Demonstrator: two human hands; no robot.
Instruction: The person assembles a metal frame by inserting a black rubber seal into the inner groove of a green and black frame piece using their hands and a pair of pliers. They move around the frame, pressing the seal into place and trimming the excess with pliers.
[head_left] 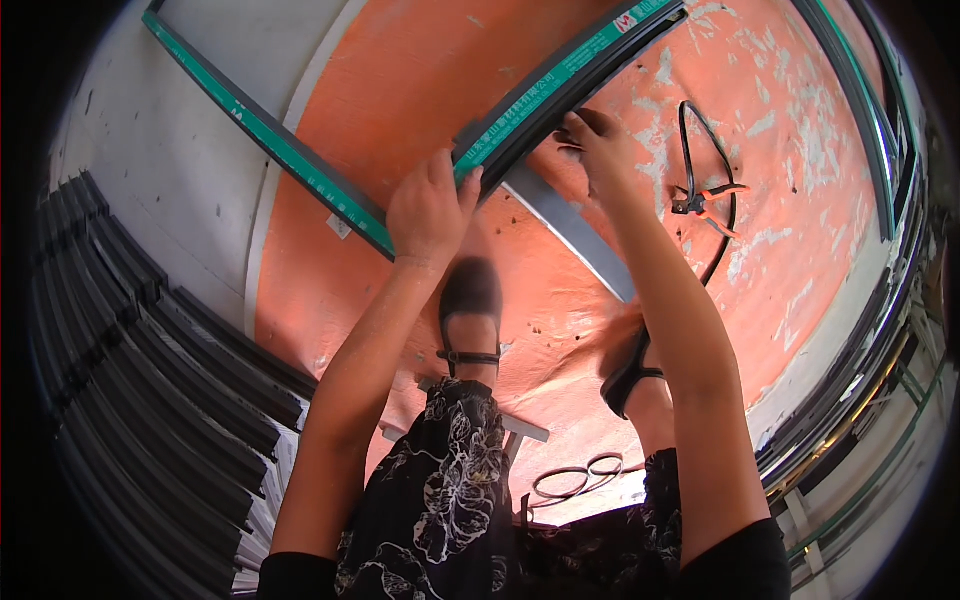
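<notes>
A dark frame bar with green film (548, 85) slants from my hands up to the far right. My left hand (428, 212) is closed round its near end, thumb along the side. A second green-filmed bar (290, 172) comes from the far left and ends beside my left wrist. My right hand (597, 150) is at the right side of the first bar, fingers curled and pressed together at its dark edge. Anything between those fingertips is too small to make out. Below the bars lies a flat grey metal strip (572, 238).
Orange-handled pliers (708, 206) lie on the worn orange floor (800, 180) by a curved black cord (722, 145). Scissors (580, 480) rest between my legs. Stacked dark bars (150, 400) fill the left side; more long bars (862, 110) stand at the right.
</notes>
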